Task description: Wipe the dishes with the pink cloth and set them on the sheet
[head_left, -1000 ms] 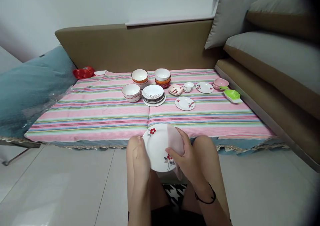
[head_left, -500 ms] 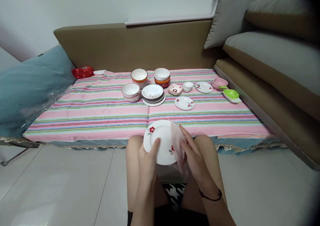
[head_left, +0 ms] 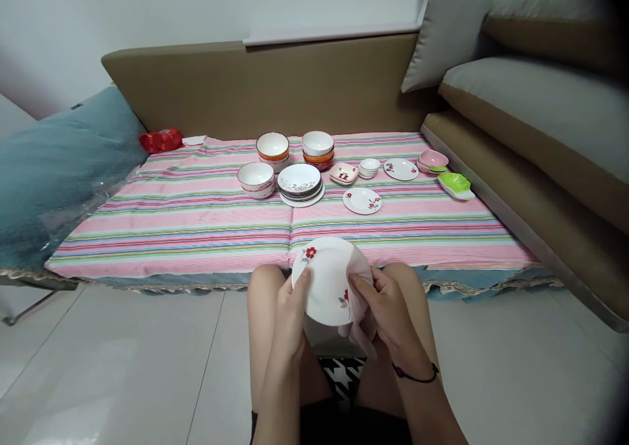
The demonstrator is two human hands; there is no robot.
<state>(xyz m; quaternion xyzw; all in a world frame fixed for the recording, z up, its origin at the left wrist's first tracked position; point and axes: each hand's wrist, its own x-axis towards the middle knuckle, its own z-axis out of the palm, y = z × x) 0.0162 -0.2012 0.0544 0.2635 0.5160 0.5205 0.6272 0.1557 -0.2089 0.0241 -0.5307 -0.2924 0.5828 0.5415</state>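
A white plate with red flowers is held tilted above my lap. My left hand grips its left edge, thumb on the face and fingers hidden behind. At the right edge, my right hand is closed on a pale pink cloth folded over the rim, thumb pressing on the front. The cloth's loose end hangs below the plate. Beyond lie a similar flowered plate, a stack of plates and a white bowl.
On the striped sheet stand stacked bowls, more stacked bowls, square dishes, small dishes, another flowered plate, pink bowls and a green leaf-shaped dish. Sofa cushions rise at right.
The plate has shifted slightly right and turned a little. My right thumb has come onto the plate's front over the cloth, and my left thumb has moved nearer the left rim.
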